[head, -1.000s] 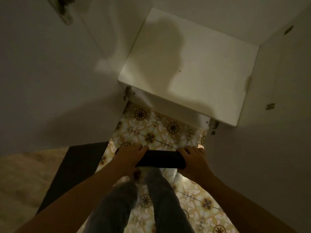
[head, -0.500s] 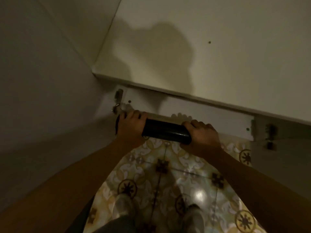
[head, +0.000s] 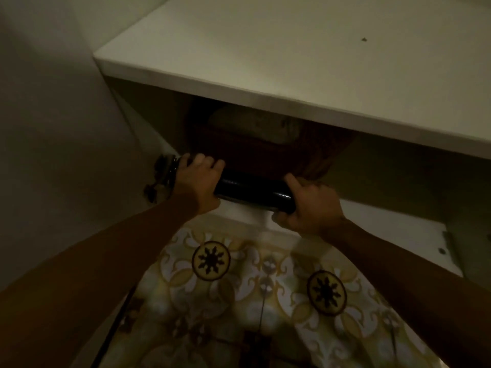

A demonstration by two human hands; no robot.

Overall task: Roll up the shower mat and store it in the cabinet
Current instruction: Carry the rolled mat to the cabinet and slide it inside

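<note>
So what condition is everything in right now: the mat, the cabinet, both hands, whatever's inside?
Shower mat: rolled into a tight dark tube, held level at the cabinet's opening, not yet set down.
Left hand: closed around the roll's left end.
Right hand: closed around the roll's right end.
Cabinet: open at the front, inside dim.
Basket: on the shelf inside, holding a pale bundle I cannot identify.
Tiled floor: patterned, glossy.

Dim light falls on the patterned tile floor (head: 239, 293) and plain wall (head: 47, 102).
</note>
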